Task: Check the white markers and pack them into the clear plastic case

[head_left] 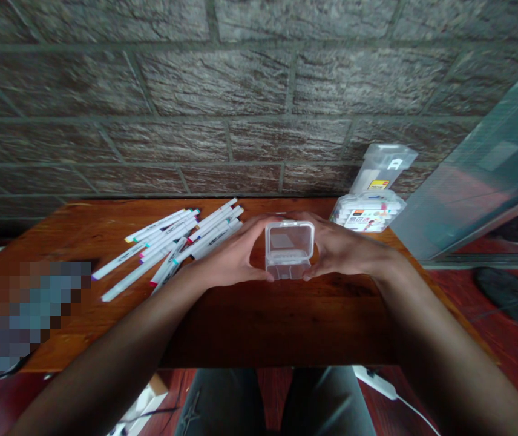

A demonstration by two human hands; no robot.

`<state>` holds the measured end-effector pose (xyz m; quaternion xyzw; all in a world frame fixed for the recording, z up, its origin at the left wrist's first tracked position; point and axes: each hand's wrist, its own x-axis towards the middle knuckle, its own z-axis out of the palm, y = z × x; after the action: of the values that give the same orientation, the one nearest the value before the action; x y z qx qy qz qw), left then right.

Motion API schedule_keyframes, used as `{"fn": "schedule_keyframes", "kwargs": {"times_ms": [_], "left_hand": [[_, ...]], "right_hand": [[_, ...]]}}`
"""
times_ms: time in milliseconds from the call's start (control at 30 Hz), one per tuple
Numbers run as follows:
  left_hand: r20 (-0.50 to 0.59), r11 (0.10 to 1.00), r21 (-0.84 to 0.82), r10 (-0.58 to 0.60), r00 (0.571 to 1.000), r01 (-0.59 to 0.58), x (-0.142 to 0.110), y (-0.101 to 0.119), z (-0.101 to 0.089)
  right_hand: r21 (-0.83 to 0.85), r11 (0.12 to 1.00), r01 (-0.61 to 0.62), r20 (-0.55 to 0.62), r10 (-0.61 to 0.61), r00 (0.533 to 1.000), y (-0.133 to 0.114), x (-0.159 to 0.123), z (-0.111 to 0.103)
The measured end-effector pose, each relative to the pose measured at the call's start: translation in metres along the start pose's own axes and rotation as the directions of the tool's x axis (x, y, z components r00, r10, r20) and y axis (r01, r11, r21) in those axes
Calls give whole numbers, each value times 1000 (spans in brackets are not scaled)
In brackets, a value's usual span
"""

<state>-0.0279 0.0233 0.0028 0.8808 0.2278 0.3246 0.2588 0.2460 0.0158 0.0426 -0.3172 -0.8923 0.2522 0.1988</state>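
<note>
The left hand (229,254) and right hand (338,245) clasp a small clear plastic box (288,249) from either side, above the far half of a wooden table (277,321). White markers (181,242) lie scattered just left. The slick plastic could slip under uneven pressure, or its latched lid could pop open and spill anything inside.
</note>
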Motion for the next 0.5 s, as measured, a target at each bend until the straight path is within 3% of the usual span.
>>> {"fn": "schedule_keyframes", "kwargs": {"times_ms": [500], "left_hand": [[17,1000,-5,-19,1000,19,0,0,-1]], "right_hand": [[-7,999,-40,11,40,999,-1,-1,-1]]}}
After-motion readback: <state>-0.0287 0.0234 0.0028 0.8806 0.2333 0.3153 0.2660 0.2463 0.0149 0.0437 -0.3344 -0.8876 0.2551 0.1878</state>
